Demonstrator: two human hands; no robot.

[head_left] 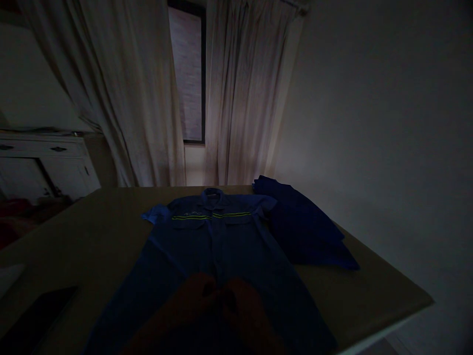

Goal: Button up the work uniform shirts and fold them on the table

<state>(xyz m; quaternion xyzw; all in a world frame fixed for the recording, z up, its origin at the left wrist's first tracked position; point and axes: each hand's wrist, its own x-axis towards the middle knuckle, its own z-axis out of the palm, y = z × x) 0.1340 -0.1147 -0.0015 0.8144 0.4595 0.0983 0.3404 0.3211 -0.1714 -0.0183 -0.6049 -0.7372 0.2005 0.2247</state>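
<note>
A blue short-sleeved work shirt (pixel 236 241) lies spread out on the table, front side up, its collar toward the window. Yellow-green stripes cross its chest above two pocket flaps. Low over the middle of the shirt, my left hand (pixel 197 291) and my right hand (pixel 242 298) are close together at the front placket. Both have their fingers curled in a pinch on the shirt's front. The dim light hides exactly which bit of cloth or button is between the fingertips.
A darker blue folded cloth (pixel 303 222) lies right of the shirt, touching its sleeve. At the left are a dark flat object (pixel 40 315) and a pale item (pixel 10 276) on the table (pixel 107 222). Curtains (pixel 240 98), a window and a white cabinet (pixel 48 158) stand behind.
</note>
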